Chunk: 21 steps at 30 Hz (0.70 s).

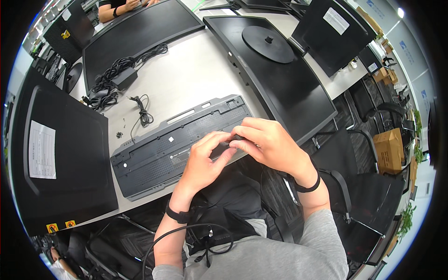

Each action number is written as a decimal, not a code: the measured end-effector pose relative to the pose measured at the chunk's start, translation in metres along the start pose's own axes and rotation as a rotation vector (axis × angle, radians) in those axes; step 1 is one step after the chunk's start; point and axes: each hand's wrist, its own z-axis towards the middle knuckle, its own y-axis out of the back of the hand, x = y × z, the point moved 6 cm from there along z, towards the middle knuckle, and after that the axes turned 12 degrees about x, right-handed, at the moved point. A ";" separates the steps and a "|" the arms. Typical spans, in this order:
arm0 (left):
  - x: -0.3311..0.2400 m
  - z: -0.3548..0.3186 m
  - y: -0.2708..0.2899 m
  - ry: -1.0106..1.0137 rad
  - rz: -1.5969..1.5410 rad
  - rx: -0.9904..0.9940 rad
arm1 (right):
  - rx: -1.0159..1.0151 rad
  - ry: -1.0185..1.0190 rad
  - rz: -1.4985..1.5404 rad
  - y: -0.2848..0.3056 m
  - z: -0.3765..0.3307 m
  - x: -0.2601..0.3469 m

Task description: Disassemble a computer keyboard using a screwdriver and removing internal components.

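My right hand (270,142) is nearly closed, thumb and fingers pinching a small dark piece (237,138) above the near edge of the keyboard (149,163). My left hand (203,161) is half curled beside it; I cannot tell whether its fingertips also grip the piece. The keyboard lies underside up on the worktop (191,65), with its thin cable (143,117) loosely coiled beyond its far edge. As I judge it, the turning-over is done, while the handling of the piece is unfinished: it is between my hands, not set down. A cluster of tiny dark bits (119,135) lies loose near the keyboard's left end, too small to identify, so I cannot tell how much else is left.
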 end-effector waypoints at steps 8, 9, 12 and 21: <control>-0.002 0.005 0.007 -0.043 0.178 0.116 | 0.075 0.073 0.022 0.002 0.004 0.003; 0.000 0.007 0.009 -0.045 0.177 0.114 | 0.066 0.063 0.024 0.002 0.004 0.002; 0.000 0.008 0.010 -0.048 0.201 0.091 | 0.010 0.030 -0.035 0.002 0.004 0.002; -0.007 0.010 0.008 -0.004 0.198 0.047 | -0.081 0.061 -0.174 -0.001 0.005 0.007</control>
